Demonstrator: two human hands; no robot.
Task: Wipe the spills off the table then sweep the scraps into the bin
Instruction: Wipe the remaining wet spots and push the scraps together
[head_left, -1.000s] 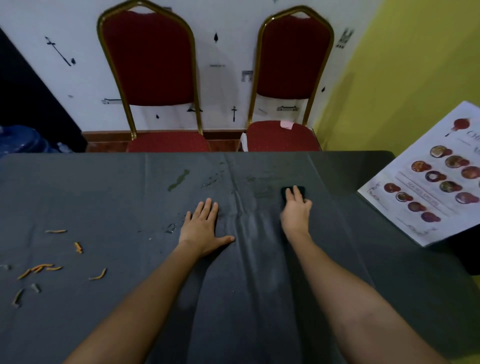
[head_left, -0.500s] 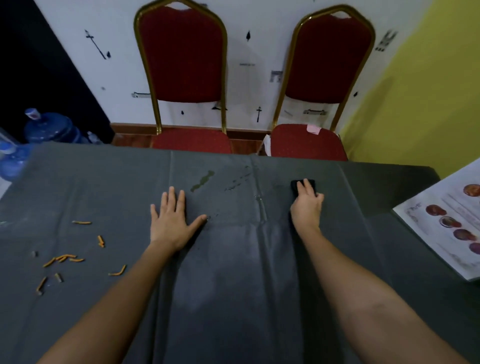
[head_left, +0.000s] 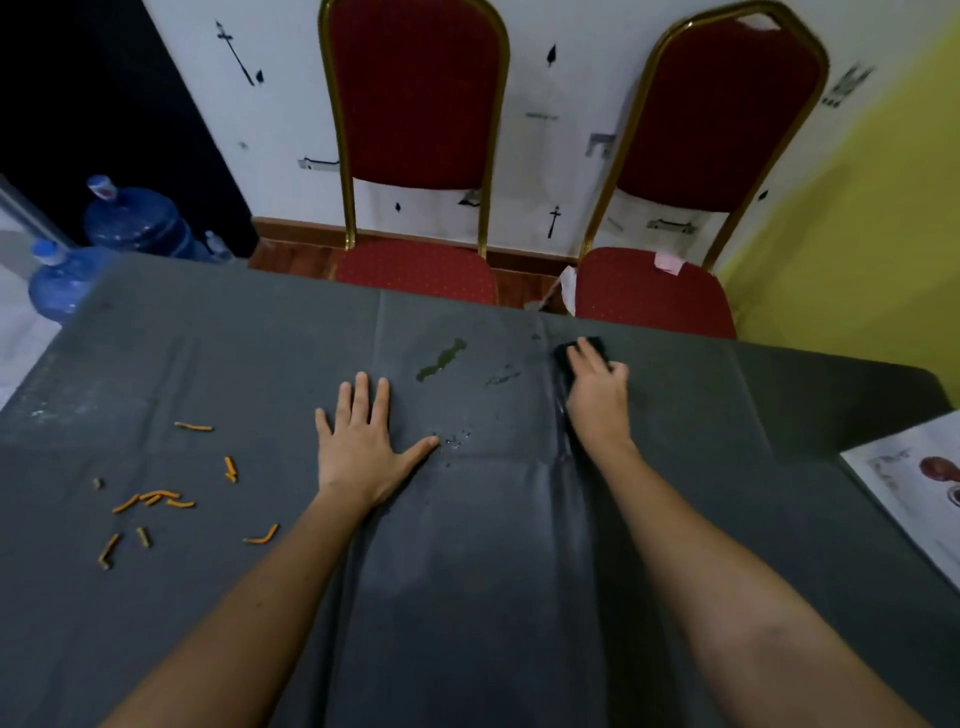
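In the head view, a surface (head_left: 675, 493) covered by a dark grey cloth fills the lower two thirds of the frame. The left hand (head_left: 363, 447) is laid flat on the cloth just left of centre, palm down, fingers together and thumb spread toward the right. The right hand (head_left: 597, 395) is pressed down on a dark pad (head_left: 592, 347) right of centre near the far edge of the surface; only the pad's far end is seen past the fingertips, and the fingers are stretched over it rather than curled around it. A greenish spill (head_left: 441, 359) is seen between the two hands, nearer the far edge, with smaller wet marks (head_left: 501, 376) just to its right and droplets (head_left: 454, 439) beside the left thumb. Orange scraps (head_left: 156, 499) are scattered at the left of the frame, well apart from both hands. A printed sheet (head_left: 914, 499) is cut off by the right edge. Two red chairs (head_left: 415, 156) are set behind the surface against a white wall, and blue water bottles (head_left: 130, 221) are seen at the upper left.
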